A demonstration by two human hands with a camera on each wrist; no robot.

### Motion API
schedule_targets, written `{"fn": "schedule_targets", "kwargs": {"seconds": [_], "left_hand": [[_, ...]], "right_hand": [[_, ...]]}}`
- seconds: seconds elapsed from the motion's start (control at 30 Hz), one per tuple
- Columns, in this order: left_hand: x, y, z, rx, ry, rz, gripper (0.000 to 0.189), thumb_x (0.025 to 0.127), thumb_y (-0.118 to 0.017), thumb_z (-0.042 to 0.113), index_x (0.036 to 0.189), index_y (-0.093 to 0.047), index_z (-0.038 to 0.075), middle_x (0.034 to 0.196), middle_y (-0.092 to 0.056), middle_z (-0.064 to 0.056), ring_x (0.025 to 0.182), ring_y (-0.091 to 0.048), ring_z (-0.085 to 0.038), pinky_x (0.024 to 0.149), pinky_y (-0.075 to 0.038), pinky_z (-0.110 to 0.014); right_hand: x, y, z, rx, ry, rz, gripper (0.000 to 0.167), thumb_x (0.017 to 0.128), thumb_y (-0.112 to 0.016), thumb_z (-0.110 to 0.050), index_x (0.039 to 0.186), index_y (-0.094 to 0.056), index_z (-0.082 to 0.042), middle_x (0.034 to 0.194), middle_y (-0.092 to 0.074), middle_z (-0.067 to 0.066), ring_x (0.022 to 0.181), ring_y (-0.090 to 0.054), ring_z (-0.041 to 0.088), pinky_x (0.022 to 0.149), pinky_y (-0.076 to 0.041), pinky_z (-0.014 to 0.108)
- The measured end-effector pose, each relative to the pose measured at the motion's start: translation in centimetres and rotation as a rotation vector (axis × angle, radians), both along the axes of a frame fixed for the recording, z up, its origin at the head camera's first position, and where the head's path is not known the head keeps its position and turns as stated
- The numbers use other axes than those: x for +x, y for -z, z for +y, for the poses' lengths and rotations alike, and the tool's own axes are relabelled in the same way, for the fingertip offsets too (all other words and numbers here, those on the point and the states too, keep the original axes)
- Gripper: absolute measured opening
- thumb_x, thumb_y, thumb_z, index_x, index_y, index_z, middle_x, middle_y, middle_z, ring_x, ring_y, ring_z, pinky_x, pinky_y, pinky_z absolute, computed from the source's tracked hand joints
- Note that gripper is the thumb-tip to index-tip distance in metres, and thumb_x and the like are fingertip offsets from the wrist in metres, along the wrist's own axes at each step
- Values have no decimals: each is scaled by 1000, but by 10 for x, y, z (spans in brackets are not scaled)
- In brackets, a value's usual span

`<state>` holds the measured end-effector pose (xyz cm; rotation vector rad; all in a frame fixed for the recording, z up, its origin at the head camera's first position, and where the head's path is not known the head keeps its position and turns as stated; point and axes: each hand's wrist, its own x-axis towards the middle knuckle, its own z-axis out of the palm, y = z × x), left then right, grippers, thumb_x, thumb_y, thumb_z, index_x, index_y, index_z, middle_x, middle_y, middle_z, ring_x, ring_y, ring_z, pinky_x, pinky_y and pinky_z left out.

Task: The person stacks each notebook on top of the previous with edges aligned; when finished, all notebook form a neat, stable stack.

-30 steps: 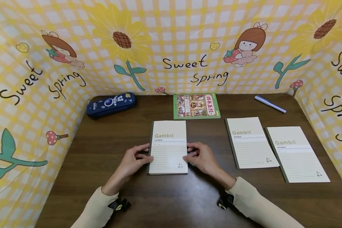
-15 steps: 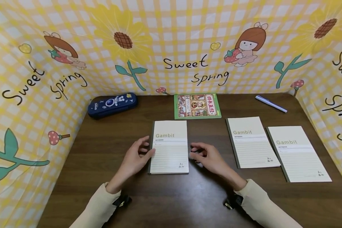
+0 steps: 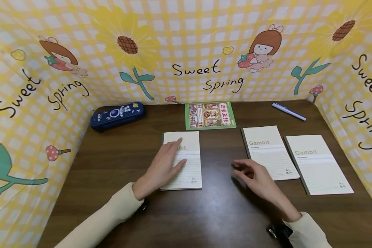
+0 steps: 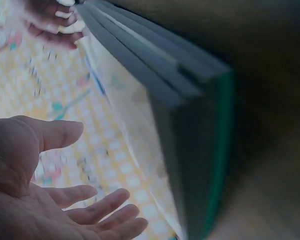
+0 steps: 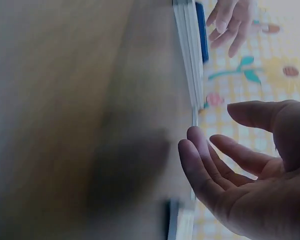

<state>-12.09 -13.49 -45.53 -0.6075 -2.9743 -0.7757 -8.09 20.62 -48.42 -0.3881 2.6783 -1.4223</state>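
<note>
Lying below left hand (image 3: 162,163), fingers outspread, notebook stack (image 3: 190,170), apart from right hand (image 3: 258,177), fingers loosely bent

glossy wood-look table (image 3: 210,220), smooth matt paper notebooks (image 3: 190,168), creased cloth backdrop (image 3: 192,38), smooth plastic-looking pen (image 3: 289,112)

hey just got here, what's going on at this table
A person is working with notebooks. Their left hand is over a stack of notebooks, fingers apparently clear of the top cover. Their right hand holds nothing, raised above the table near two more notebooks lying side by side. Farther back lie a pencil case, a green-edged book and a pen, all untouched.
</note>
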Motion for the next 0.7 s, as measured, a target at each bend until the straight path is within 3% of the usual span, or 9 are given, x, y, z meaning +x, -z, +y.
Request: {"fn": "schedule_targets", "kwargs": {"seconds": [0.2, 0.5, 0.7], "left_hand": [[-7, -4, 40, -62, 199, -7, 73, 100, -72, 29, 160, -38, 6, 152, -54, -16, 143, -50, -33, 121, -42, -48], [-10, -3, 99, -218, 553, 1, 76, 102, -68, 38, 162, -34, 6, 167, -37, -20, 156, -36, -39, 129, -31, -49], [-8, -2, 135, -363, 697, -76, 80, 104, -59, 50, 168, -23, 18, 176, -19, -12, 162, -22, -33, 132, -25, -48]], "right_hand": [[11, 3, 34, 58, 130, 20, 35, 99, -72, -15, 132, -67, -5, 121, -75, 13, 94, -71, 5, 81, -60, 21], [30, 3, 70, 105, 268, 75, 31, 98, -74, -14, 127, -70, -6, 119, -76, 16, 92, -65, -11, 76, -54, 8], [44, 4, 90, 150, 338, 141, 32, 96, -76, -10, 126, -70, -3, 119, -75, 17, 95, -55, -24, 75, -51, 2]]}}
